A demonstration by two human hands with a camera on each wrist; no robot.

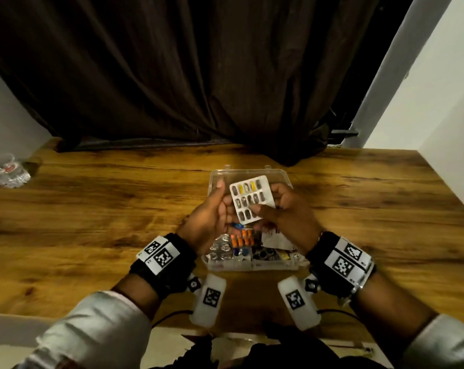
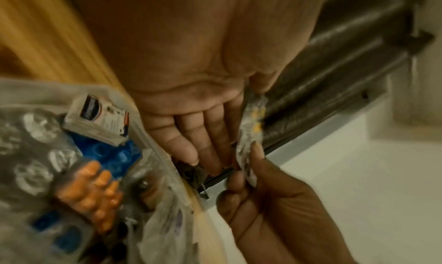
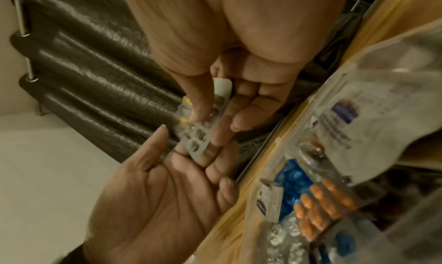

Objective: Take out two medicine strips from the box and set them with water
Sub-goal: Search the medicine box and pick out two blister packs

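A white blister strip [image 1: 249, 201] of dark and yellow capsules is held up above the open clear plastic box [image 1: 249, 266]. My right hand [image 1: 281, 209] pinches its lower right part, thumb on the front. My left hand [image 1: 220, 206] lies beside it with straight fingers touching the strip's back and the thumb standing apart. From the left wrist, the strip [image 2: 251, 128] appears edge-on; the right wrist view shows the strip [image 3: 196, 139] lying across my left fingers. The box holds several strips, among them an orange one [image 1: 242, 239] and a blue one [image 2: 114, 153]. A clear crinkled bottle [image 1: 8, 170] with a red label lies far left.
The box's lid [image 1: 252, 173] lies open behind it on the wooden table [image 1: 92, 209]. A dark curtain [image 1: 198, 75] hangs to the table's back edge. A white wall [image 1: 438, 115] bounds the right side. A small white carton [image 2: 100, 119] sits in the box.
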